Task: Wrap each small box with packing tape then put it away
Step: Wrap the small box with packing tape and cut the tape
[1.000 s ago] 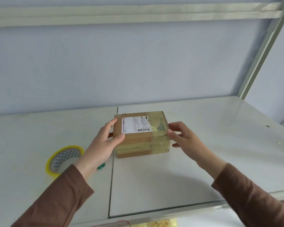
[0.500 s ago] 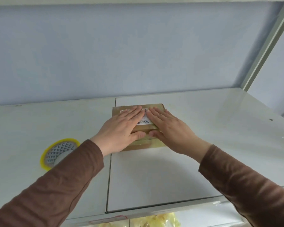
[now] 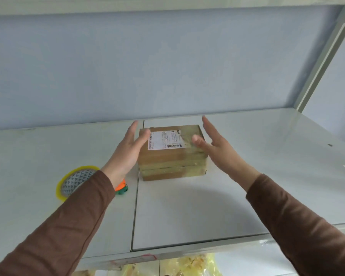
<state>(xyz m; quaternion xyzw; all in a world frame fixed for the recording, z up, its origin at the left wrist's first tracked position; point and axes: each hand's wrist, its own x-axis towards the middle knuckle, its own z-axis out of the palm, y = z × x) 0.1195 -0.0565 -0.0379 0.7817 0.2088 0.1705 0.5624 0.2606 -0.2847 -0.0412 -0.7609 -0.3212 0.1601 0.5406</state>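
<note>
Your taped cardboard box (image 3: 172, 154) sits flat on the white shelf (image 3: 247, 176), just right of the seam between the two shelf panels, with its white shipping label (image 3: 164, 140) facing up and glossy tape bands visible across its front face. Your left hand (image 3: 127, 150) stands at the box's left side and your right hand (image 3: 217, 148) at its right side, both with fingers straight and spread and neither gripping anything; whether either palm touches the box cannot be determined. A yellow tape roll (image 3: 74, 182) lies on the left panel, partly behind your left sleeve (image 3: 68, 226).
</note>
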